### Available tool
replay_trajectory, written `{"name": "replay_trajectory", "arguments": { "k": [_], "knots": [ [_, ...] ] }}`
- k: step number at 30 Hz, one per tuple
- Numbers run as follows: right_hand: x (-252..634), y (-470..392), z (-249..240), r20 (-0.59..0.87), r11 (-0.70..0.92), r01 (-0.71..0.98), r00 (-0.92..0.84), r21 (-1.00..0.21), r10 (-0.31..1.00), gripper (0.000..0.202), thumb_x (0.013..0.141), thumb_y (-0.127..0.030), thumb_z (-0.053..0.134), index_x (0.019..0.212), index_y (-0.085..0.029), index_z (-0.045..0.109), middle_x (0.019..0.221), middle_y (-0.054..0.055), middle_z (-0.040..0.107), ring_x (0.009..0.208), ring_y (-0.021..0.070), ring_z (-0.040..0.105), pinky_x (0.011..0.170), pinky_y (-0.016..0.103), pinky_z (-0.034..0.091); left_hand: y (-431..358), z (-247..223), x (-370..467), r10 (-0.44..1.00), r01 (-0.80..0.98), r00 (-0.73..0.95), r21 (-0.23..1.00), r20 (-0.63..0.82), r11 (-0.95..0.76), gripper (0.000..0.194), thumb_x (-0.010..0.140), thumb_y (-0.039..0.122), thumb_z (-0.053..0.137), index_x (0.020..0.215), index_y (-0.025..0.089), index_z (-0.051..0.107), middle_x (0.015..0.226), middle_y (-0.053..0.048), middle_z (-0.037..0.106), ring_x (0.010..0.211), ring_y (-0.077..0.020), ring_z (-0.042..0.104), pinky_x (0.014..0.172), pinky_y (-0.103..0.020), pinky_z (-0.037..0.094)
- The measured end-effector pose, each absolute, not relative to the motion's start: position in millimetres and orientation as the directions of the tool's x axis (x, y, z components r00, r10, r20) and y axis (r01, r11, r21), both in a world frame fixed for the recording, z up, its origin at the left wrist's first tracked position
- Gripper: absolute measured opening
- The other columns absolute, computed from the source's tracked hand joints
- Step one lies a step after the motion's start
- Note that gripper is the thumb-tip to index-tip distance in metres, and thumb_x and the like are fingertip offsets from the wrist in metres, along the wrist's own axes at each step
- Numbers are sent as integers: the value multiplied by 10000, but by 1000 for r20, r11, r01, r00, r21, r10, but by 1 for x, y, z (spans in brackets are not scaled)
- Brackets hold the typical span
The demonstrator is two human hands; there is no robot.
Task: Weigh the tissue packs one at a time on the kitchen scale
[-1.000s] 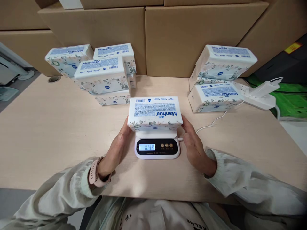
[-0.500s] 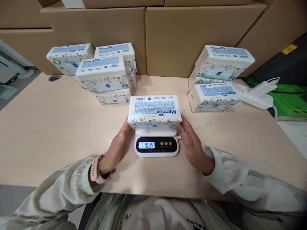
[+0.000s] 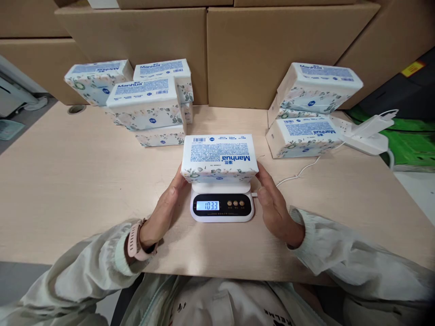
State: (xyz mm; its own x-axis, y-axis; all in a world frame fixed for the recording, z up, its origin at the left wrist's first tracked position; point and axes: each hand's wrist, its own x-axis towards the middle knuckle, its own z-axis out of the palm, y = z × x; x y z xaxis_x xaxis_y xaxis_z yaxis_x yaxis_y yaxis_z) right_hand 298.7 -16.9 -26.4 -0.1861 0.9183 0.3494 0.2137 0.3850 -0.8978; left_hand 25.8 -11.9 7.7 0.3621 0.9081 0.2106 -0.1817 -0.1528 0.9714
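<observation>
A white floral Manhua pack [image 3: 219, 156] lies on a small white scale [image 3: 222, 218], whose lit display reads 103.3. My left hand [image 3: 161, 213] is beside the pack's left end, fingers stretched forward and partly hidden behind its lower corner. At the opposite end is my right hand [image 3: 276, 206], also with extended fingers, its fingertips close to the pack's side. Whether either hand touches the pack is hard to tell. The scale's three round buttons are uncovered.
Stacked Manhua packs [image 3: 146, 106] stand at the back left, and more packs [image 3: 316, 93] at the back right. Beside these lies a white power strip [image 3: 369, 141] with a cable [image 3: 304, 170] running to the scale. Cardboard boxes [image 3: 288, 50] line the table's rear.
The scale's display has gone from 103.4 to 103.3. My hands and the pack remain in place.
</observation>
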Motion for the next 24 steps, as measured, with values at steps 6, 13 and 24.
{"name": "replay_trajectory", "arguments": {
  "k": [6,13,24],
  "knots": [
    [299,-17,-27,349,386,224,-187,-895,918,602,1144,-451,430,1729,-439,290,1807,-70,370,1690,264,344,1427,563,280,-12,10,28,904,-204,369,968,214,-146,669,1149,585,246,1764,324,274,1836,-4,265,1737,-301,158,1451,-507,125],
    [298,-16,-26,327,369,223,-202,-902,923,633,1140,-470,435,1741,-450,239,1831,-83,308,1714,253,284,1439,544,248,-12,11,30,911,-205,357,968,209,-142,691,1138,612,295,1765,324,272,1844,13,237,1743,-306,122,1456,-490,124],
    [309,24,-15,643,604,224,218,-765,734,590,1035,-601,585,1534,-309,467,1549,117,576,1487,345,564,1290,565,442,8,46,53,807,11,510,936,298,-352,647,1157,576,339,1763,360,266,1846,99,175,1750,-283,52,1466,-463,81]
  ]
}}
